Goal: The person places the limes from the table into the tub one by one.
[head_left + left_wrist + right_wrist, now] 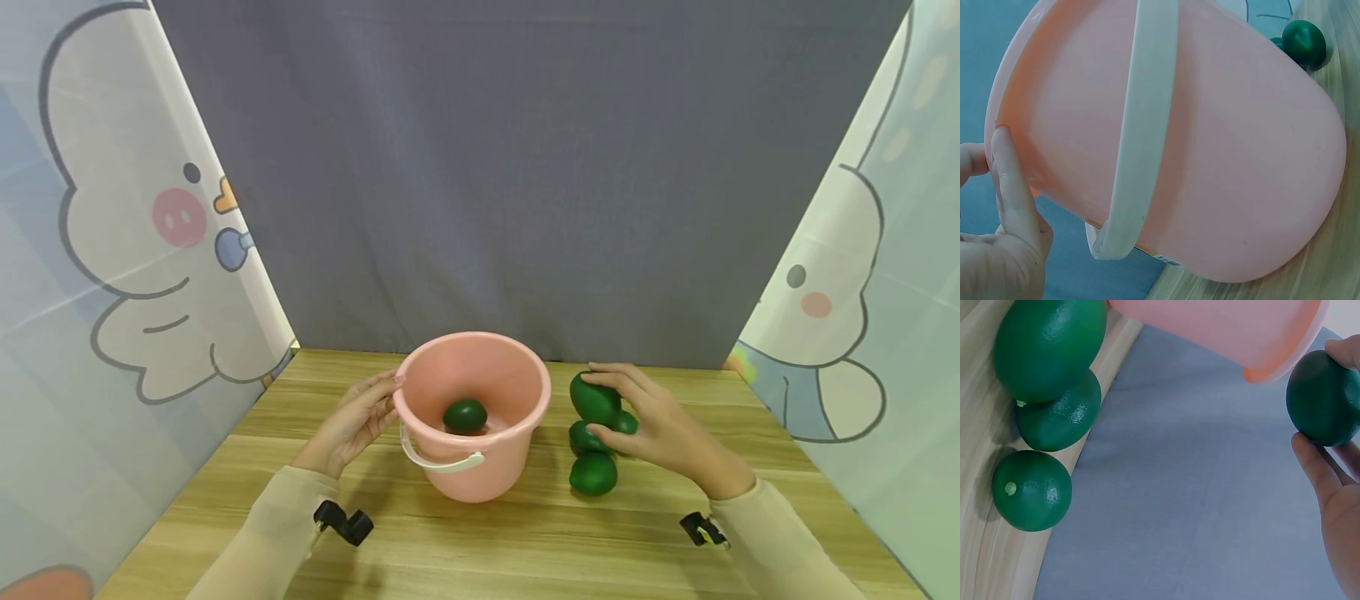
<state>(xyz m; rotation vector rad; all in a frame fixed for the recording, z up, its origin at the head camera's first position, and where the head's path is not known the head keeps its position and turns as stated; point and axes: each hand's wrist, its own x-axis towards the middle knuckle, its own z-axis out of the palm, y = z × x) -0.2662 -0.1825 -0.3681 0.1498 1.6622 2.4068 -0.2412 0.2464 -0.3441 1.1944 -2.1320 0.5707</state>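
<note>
A pink bucket (517, 458) stands upright on the table, its white handle (442, 467) hanging down at the front. My left hand (356, 425) pinches the bucket's rim at its left side; in the left wrist view its fingers (1013, 181) lie on both sides of the edge. One dark green avocado (465, 416) lies inside the bucket. To the right of the bucket, my right hand (656, 421) holds another avocado (1319, 400) between thumb and fingers, raised off the table. Three more avocados sit close together on the table beneath it, the nearest avocado (593, 475) toward the front.
The wood-grain table (480, 558) ends at a dark grey cloth (480, 183) hanging behind it. Curtains with cartoon figures hang on the left (127, 333) and right. The bucket stands between my two hands.
</note>
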